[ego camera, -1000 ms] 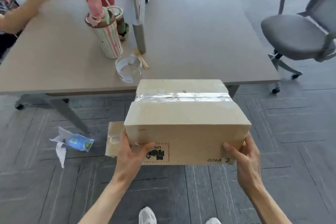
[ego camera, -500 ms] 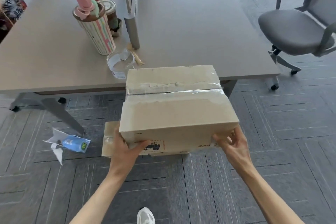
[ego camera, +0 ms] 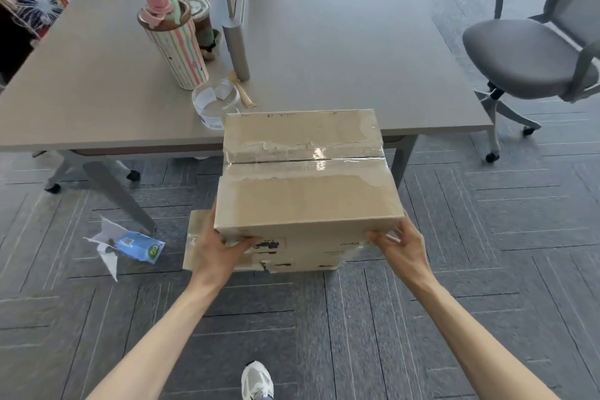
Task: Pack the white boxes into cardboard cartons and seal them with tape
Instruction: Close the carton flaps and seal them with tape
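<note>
A: Grip?
B: Left hand (ego camera: 216,245) and right hand (ego camera: 401,245) are both clasping the carton (ego camera: 305,195) at its near corners, above a lower carton (ego camera: 194,227) on the floor (ego camera: 487,237).
A: Progress?
B: Tape (ego camera: 305,157) is sealing the top seam; looks packed, just being stacked.

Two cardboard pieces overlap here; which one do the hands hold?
The upper carton, taped along its top seam: the left hand and right hand grip its near corners. The other cardboard only pokes out beneath it, at its left.
</note>
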{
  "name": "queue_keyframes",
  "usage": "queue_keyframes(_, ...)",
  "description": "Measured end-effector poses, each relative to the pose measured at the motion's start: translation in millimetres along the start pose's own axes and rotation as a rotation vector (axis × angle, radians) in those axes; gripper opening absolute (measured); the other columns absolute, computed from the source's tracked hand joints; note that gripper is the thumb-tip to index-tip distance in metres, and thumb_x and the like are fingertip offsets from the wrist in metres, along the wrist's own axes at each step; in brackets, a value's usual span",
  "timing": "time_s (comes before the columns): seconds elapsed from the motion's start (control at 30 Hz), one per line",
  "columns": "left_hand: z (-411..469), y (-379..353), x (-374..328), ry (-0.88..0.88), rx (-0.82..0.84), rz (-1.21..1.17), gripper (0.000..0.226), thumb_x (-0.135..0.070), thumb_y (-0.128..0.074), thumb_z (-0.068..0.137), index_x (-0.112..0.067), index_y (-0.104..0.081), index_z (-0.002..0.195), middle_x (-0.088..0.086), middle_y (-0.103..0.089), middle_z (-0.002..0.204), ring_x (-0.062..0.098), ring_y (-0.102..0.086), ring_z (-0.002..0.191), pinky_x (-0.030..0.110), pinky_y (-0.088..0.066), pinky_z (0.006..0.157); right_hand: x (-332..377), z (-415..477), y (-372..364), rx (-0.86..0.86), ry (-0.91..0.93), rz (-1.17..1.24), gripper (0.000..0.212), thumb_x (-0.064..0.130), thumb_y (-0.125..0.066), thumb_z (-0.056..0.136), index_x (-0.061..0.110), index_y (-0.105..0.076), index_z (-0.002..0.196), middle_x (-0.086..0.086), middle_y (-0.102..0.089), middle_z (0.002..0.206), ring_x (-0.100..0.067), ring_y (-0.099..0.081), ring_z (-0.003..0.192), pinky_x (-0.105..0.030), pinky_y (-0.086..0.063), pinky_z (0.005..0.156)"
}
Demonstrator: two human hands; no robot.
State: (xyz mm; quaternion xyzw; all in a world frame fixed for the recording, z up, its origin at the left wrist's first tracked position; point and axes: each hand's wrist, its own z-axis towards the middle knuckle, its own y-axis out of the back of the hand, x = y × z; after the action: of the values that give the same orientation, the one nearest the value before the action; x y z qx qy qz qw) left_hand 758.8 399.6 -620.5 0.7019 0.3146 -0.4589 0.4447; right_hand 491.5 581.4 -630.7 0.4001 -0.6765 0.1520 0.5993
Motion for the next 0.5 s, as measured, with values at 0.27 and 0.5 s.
queue_keyframes(0.27, -3, 6, -2, 0.018, 0.035, 0.041, 0.094, -0.017, -0.087, 0.067, -0.026, -0.035, 0.145, -0.029, -0.063, 0.104, -0.015, -0.058, 0.098, 0.022, -0.050, 0.093, 3, -9, -4, -0.008, -0.018, -0.060, 0.045, 0.009, -0.072, 0.087, 0.026, -0.054, 0.124, 0.022, -0.063, 0.103, 0.014, -0.059, 0.091, -0.010, -0.051, 0.077)
queue_keyframes(0.5, -7, 10, -6, 0.093, 0.049, 0.109, 0.075, -0.023, -0.087, 0.069, -0.021, -0.047, 0.133, -0.020, -0.056, 0.104, 0.011, -0.053, 0.111, 0.035, -0.044, 0.099, 10, -16, -3, 0.014, -0.048, -0.080, 0.038, 0.021, -0.074, 0.087, 0.027, -0.056, 0.120, 0.009, -0.063, 0.110, -0.016, -0.058, 0.111, -0.034, -0.048, 0.093)
